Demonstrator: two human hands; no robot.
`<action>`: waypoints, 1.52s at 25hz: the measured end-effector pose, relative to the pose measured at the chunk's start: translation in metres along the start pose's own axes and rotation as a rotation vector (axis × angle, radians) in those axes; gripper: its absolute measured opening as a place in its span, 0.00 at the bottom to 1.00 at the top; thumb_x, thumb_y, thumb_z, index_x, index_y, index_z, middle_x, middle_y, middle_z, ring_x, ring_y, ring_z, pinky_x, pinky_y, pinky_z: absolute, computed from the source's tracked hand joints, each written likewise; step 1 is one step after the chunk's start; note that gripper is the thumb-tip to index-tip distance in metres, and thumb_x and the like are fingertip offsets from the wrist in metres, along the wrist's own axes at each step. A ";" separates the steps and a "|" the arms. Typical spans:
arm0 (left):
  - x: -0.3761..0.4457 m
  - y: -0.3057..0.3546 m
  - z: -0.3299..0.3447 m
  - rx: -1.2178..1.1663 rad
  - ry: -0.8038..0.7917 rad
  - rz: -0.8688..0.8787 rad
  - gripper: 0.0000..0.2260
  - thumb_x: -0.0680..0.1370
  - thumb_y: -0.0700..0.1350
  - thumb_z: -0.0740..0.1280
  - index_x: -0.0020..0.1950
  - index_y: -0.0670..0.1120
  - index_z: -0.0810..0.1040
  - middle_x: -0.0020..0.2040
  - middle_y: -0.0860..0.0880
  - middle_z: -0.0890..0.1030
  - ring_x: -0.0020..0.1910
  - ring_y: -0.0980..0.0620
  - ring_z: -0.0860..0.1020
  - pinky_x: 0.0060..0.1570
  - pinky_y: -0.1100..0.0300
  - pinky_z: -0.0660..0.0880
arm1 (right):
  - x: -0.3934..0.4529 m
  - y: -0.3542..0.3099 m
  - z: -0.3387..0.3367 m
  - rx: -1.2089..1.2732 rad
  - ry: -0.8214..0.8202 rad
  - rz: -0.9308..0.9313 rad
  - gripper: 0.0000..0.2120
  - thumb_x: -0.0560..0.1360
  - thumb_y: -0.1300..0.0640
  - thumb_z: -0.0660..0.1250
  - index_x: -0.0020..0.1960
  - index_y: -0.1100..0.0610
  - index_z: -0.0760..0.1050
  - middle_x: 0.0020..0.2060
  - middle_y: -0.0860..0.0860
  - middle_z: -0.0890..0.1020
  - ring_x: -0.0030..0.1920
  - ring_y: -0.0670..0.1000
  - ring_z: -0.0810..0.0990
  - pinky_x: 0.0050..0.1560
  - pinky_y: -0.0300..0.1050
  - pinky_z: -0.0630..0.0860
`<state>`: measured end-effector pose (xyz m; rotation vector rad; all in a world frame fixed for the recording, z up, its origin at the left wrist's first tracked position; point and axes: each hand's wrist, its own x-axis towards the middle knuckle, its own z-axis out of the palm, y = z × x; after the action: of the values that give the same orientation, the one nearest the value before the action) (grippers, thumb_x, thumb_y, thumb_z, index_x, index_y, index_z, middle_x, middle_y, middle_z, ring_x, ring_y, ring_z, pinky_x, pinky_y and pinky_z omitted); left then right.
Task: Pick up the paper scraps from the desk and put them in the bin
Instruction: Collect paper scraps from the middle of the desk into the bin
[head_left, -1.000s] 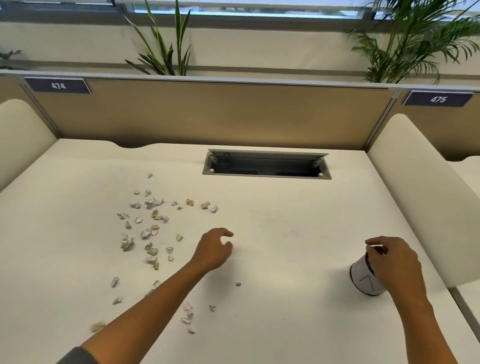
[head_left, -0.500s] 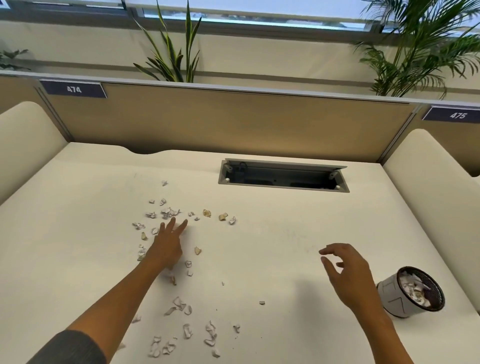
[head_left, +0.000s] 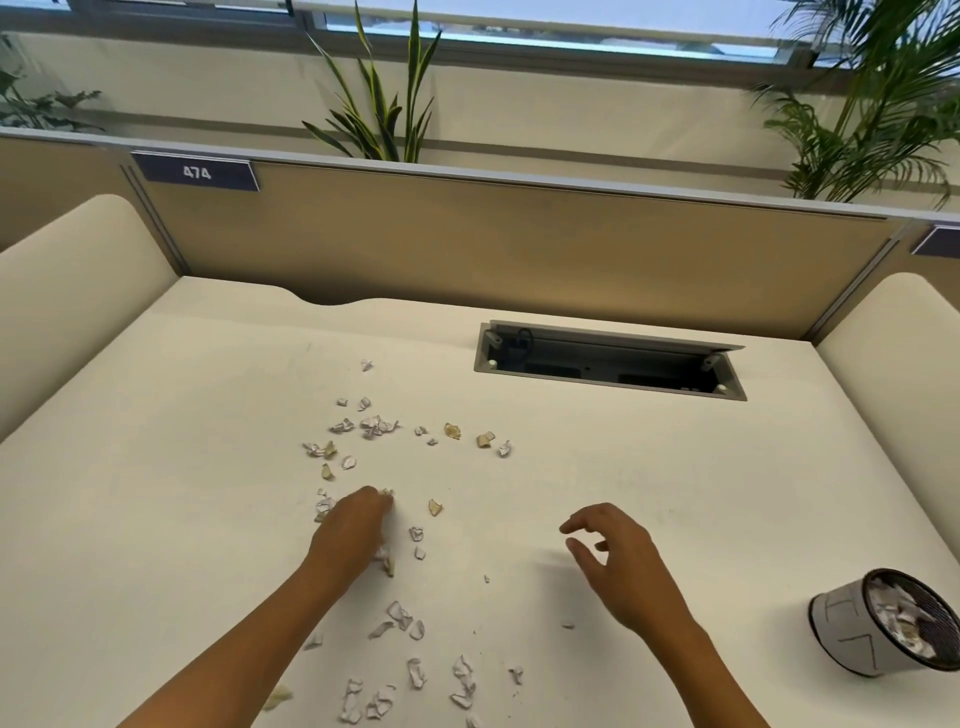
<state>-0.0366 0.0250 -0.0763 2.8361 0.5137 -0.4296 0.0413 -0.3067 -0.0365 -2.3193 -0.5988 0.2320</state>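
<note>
Cream desk (head_left: 649, 493) holds many paper scraps (head_left: 374, 426) at middle-left. Left hand (head_left: 353, 525) curls down onto scraps, seems pinching some. Right hand (head_left: 618, 561) hovers loose, holds nothing. Bin (head_left: 852, 634) sits far right, part full. Scraps likely light, crumply; pinch edges gently.

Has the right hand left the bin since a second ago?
Yes. The right hand was on the bin's rim; now it hovers open over the desk, off to the bin's left, nearer the scraps.
</note>
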 end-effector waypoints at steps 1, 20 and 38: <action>-0.003 0.000 0.001 -0.006 0.016 0.003 0.16 0.70 0.40 0.73 0.57 0.46 0.78 0.51 0.49 0.76 0.46 0.51 0.77 0.42 0.60 0.72 | 0.003 -0.006 0.011 0.010 -0.048 -0.013 0.07 0.77 0.54 0.68 0.51 0.42 0.78 0.51 0.36 0.77 0.55 0.40 0.76 0.52 0.32 0.75; -0.048 -0.021 -0.032 -0.864 0.349 -0.258 0.06 0.69 0.41 0.77 0.39 0.52 0.86 0.34 0.56 0.84 0.36 0.63 0.82 0.34 0.74 0.72 | 0.048 -0.098 0.174 -0.140 -0.545 -0.294 0.33 0.77 0.44 0.65 0.78 0.48 0.56 0.78 0.47 0.56 0.76 0.49 0.61 0.72 0.48 0.67; -0.074 0.046 -0.035 -0.939 0.263 -0.188 0.03 0.70 0.41 0.76 0.40 0.49 0.87 0.35 0.53 0.85 0.35 0.59 0.83 0.35 0.71 0.74 | 0.013 -0.064 0.102 1.399 -0.231 0.693 0.08 0.79 0.67 0.64 0.55 0.66 0.80 0.45 0.59 0.85 0.49 0.54 0.84 0.49 0.41 0.83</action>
<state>-0.0777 -0.0298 -0.0116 1.9391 0.7780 0.1495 -0.0038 -0.1982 -0.0661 -1.0217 0.2952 0.9005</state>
